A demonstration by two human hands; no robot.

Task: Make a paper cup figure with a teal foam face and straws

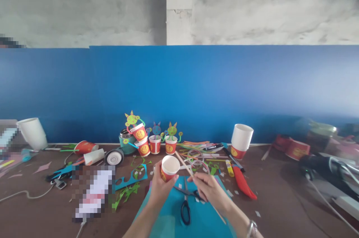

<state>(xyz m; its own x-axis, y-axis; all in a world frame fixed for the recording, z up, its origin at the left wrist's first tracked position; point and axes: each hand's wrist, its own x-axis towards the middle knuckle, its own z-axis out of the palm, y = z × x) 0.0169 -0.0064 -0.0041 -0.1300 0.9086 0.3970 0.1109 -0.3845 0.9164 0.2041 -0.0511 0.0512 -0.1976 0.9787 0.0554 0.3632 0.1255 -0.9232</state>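
Note:
A red and white paper cup (169,168) is held upright, its open rim up, with my left hand (160,186) wrapped round it. To its right, my right hand (208,189) pinches a thin pale stick (184,163) that slants up toward the cup. Beneath the hands lies a blue sheet (165,212) with black-handled scissors (185,212) on it. A second pair of dark-handled scissors (198,195) is partly covered by my right hand.
Decorated cups with paper animal heads (171,144) stand at the back. Stacked white cups (242,137), a yellow glue stick (229,168) and a red-handled tool (243,182) are on the right. Green scraps (127,193) and a tape roll (114,157) lie left.

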